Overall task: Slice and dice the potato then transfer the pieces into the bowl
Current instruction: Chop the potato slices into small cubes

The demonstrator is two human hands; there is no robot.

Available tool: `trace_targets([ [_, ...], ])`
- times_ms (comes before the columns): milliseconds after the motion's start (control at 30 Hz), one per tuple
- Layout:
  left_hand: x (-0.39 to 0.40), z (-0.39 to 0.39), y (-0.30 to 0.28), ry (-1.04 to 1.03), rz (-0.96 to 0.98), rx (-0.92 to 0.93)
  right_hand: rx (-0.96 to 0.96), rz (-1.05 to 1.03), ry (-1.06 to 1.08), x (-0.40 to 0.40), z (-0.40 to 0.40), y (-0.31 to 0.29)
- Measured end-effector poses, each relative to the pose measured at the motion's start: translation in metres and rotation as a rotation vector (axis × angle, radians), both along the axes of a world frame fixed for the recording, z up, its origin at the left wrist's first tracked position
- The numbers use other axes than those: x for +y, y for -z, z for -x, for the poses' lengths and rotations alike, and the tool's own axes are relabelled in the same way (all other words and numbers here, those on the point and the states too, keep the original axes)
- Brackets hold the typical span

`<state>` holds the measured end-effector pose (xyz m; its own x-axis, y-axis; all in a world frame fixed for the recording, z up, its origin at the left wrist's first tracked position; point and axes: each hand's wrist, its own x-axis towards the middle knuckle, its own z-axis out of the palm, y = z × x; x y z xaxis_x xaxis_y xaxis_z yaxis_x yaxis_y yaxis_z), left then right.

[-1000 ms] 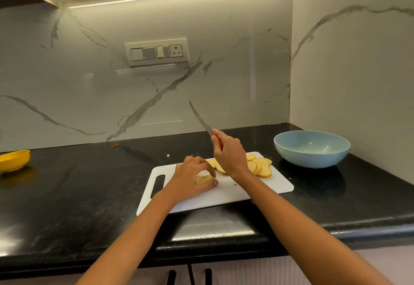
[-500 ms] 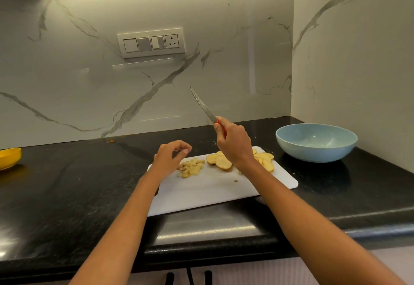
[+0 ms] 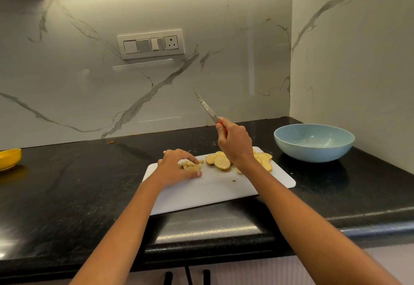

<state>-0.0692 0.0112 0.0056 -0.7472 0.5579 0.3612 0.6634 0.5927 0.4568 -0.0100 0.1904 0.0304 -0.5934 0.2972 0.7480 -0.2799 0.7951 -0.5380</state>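
Note:
A white cutting board (image 3: pixel 224 190) lies on the black counter. Round potato slices (image 3: pixel 220 162) sit at its far side, partly hidden behind my right hand (image 3: pixel 235 146). That hand grips a red-handled knife (image 3: pixel 207 108), blade raised and pointing up and to the left. My left hand (image 3: pixel 177 166) rests on the board's left part, fingers curled around a small pile of diced potato (image 3: pixel 190 165). The light blue bowl (image 3: pixel 313 142) stands on the counter to the right of the board and looks empty.
A yellow bowl (image 3: pixel 9 158) sits at the far left edge of the counter. Marble walls close the back and right side. A switch panel (image 3: pixel 151 44) is on the back wall. The counter's front edge runs just below the board.
My left hand, lifted off the diced pile half a second ago, has come back down and closed around it. My right hand keeps the knife raised.

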Motion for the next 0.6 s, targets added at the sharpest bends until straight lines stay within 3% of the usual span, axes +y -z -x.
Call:
trace_targets([
  [400,0.015,0.004,0.005,-0.06,-0.184,0.234,0.026,0.108,0.063,0.008,0.003,-0.001],
  [600,0.057,-0.021,-0.001,0.0,0.194,0.169,0.039,0.086,0.065,0.008,0.003,-0.001],
])
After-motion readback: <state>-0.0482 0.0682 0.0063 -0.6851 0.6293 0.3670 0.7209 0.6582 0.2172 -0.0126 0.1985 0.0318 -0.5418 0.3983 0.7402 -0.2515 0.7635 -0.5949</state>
